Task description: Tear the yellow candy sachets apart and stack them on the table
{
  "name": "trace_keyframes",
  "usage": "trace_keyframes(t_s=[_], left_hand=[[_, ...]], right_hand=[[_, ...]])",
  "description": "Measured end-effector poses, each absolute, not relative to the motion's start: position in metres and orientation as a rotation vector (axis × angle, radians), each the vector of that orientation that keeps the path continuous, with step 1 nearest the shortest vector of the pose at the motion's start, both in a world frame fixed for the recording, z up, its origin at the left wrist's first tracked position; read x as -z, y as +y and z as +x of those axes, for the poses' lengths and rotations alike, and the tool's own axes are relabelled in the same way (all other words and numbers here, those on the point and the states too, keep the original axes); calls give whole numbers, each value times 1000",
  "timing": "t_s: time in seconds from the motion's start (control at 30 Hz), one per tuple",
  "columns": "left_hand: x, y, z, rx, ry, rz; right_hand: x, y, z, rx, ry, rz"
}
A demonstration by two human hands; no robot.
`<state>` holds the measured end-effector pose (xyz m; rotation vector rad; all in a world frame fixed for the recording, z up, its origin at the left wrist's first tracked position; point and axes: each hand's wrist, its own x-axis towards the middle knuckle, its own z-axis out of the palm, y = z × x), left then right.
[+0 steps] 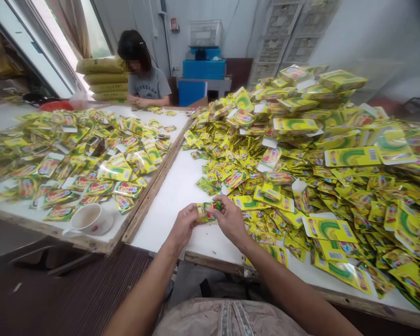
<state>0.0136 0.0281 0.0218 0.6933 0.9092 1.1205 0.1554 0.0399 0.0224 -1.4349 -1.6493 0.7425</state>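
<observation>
Both of my hands meet over the white table [161,200] near its front edge. Between them is a small yellow and green packet [207,211]. My left hand [186,224] pinches its left end, and my right hand [229,219] grips its right end with thumb and fingers. Just right of my hands lies a large heap of small yellow sachets [283,168]. Open, flattened-looking yellow cartons [331,228] with white flaps lie among and on top of the sachets.
A wooden strip [157,182] divides the tables. On the left one are more yellow cartons [115,168] and a white cup [87,218] near the front edge. A person [147,84] sits at the far side, by stacked sacks [105,77].
</observation>
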Motion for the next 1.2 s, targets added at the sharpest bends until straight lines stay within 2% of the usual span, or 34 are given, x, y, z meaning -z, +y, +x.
trace_keyframes(t_s=[0.2,0.4,0.5,0.63,0.83,1.03,1.2], left_hand=[[-26,14,34,-1289,1064,635],[-25,4,50,-1513,1077,723],[-30,7,46,-1478,1099,708],[-39,10,49,-1479,1107,524],[-46,5,65,-1400,1021,592],[-45,2,56,-1179,893,508],[-39,1,71,-1131,924,581]], right_hand=[[-30,20,161,-644,-1775,-1377],[-36,5,167,-401,-1849,-1358],[-45,3,177,-650,-1729,-1441],[-54,6,184,-1019,-1249,-1400],[-44,6,176,-995,-1121,-1303],[-43,2,194,-1478,-920,-1113],[-45,-3,210,-1355,-1194,-1238]])
